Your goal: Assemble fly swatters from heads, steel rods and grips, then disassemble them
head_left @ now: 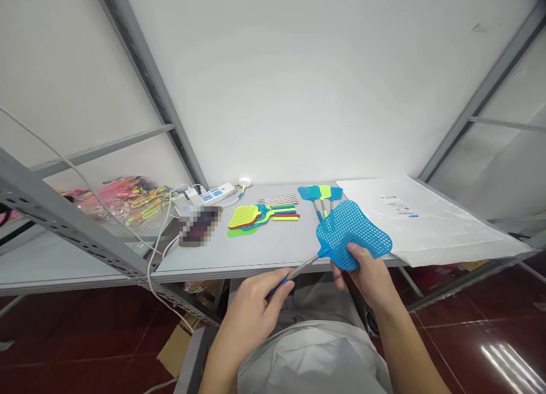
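Observation:
A blue fly swatter (356,232) with a perforated head and a metal rod is held between both hands, above the shelf's front edge. Its blue handle is wrapped by the fingers of my left hand (256,306). My right hand (369,274) grips the head at its lower right, thumb on top and fingers beneath. Just behind the head, several blue and yellow-green fly swatters (325,193) with rods lie together. Left of them are loose swatter heads (244,216) in yellow, red, blue and green. Coloured handles (285,218) and thin metal rods (278,200) lie beside those heads.
A white plastic sheet or bag (426,223) with a label covers the right side of the shelf. On the left stand a power strip (218,194), loose cables and a blurred dark object (199,226). Metal posts (157,92) flank the shelf. Bagged colourful items (123,198) lie farther left.

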Motion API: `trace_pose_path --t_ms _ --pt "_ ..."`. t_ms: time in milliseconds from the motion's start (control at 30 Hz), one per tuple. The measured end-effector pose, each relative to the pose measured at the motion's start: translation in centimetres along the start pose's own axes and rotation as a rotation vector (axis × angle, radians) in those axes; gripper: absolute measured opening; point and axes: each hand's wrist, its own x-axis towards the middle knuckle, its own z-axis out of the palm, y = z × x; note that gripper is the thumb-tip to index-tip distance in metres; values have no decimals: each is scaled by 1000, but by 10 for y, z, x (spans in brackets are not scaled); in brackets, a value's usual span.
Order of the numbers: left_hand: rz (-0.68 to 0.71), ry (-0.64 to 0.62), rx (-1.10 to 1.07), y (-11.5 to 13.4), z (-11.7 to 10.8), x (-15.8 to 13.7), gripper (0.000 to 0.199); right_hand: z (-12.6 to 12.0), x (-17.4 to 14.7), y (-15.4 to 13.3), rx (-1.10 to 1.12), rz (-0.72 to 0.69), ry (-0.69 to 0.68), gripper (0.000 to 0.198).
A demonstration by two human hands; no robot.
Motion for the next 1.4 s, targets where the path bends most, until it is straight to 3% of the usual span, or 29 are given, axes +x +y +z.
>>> trace_pose_path --t_ms 167,433,600,833,1067,1400 --pt "-2 19 41 -3 5 -1 32 17 2 8 -45 5 85 38" --pt "34 54 125 -4 4 -4 28 24 5 18 0 -11 -26 43" --pt "20 48 117 2 3 -2 27 24 3 16 -60 -47 17 42" --pt "-29 -60 80 14 8 2 29 19 3 11 -249 1 14 45" --pt "-30 -74 121 6 1 0 33 35 1 24 -156 111 74 42" --pt "64 21 225 12 23 6 29 53 -10 35 -230 -128 97 24"
